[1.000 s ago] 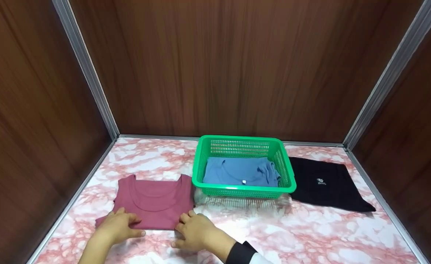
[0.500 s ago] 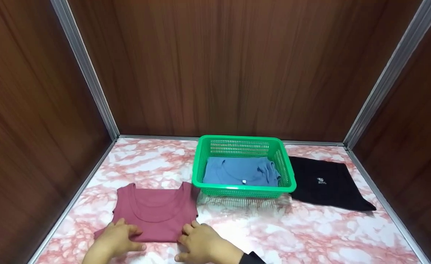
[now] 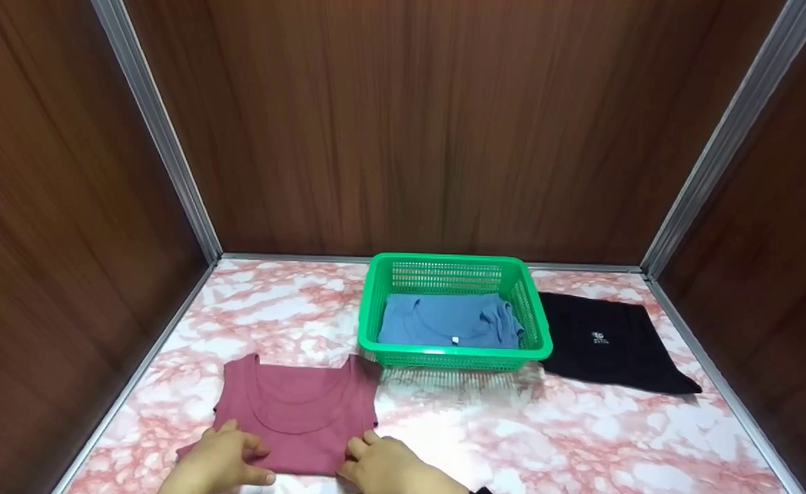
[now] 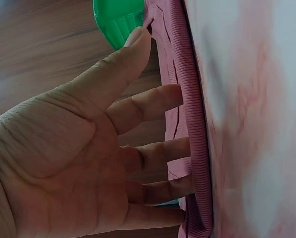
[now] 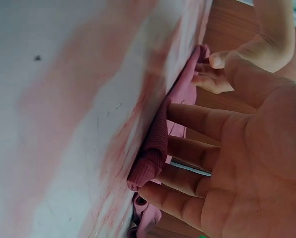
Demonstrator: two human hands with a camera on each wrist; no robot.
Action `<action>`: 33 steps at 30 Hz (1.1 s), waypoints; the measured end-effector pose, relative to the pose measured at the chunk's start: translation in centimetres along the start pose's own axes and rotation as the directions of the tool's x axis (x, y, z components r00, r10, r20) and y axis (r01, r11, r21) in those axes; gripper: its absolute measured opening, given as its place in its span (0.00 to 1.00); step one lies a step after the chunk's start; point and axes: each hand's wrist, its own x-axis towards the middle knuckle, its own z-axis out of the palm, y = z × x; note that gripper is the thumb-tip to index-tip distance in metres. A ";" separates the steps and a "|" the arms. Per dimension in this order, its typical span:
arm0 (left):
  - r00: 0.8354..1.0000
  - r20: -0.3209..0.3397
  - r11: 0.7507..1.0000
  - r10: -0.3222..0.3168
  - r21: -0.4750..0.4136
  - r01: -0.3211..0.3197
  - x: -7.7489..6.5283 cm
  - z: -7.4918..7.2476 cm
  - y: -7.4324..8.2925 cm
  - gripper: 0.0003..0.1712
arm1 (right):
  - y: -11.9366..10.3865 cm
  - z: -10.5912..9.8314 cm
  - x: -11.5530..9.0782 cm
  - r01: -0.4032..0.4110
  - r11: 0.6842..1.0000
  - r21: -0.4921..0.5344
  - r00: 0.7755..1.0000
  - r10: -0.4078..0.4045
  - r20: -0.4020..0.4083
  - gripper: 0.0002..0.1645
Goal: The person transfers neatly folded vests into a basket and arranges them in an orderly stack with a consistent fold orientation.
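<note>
A dusty-pink ribbed tank top, folded into a rough rectangle with its neckline toward the back, lies at the front left of the head view. My left hand touches its near left part with spread fingers, the thumb held apart. On the near right corner rest the fingers of my right hand. The left wrist view has the fingertips of that hand against the rolled ribbed edge. In the right wrist view, my right fingers lie nearly straight on the cloth.
A green plastic basket stands at the back middle, with a folded blue top inside. Right of it lies a folded black garment with a small white print. Brown wood-grain panels enclose the marbled table on three sides.
Both hands have drawn the pink tank top toward the front edge, and it has shifted slightly right. The basket and the black garment stay in place.
</note>
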 end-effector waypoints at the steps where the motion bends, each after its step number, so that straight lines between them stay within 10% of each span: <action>1: 1.000 -0.001 1.000 0.005 0.002 -0.005 0.0 0.1 0.1 0.27 | 0.0 0.1 -0.1 0.009 1.000 -0.007 1.000 -0.009 0.001 0.32; 19: 0.998 0.039 0.999 0.053 0.011 -0.053 0.2 1.2 2.6 0.29 | 1.7 1.2 -3.2 0.059 0.994 0.090 0.996 -0.053 -0.067 0.26; 33: 0.972 0.015 0.969 0.235 0.067 -0.236 0.6 2.7 5.0 0.30 | 3.4 1.6 -7.2 0.043 0.985 0.169 0.983 -0.011 -0.183 0.22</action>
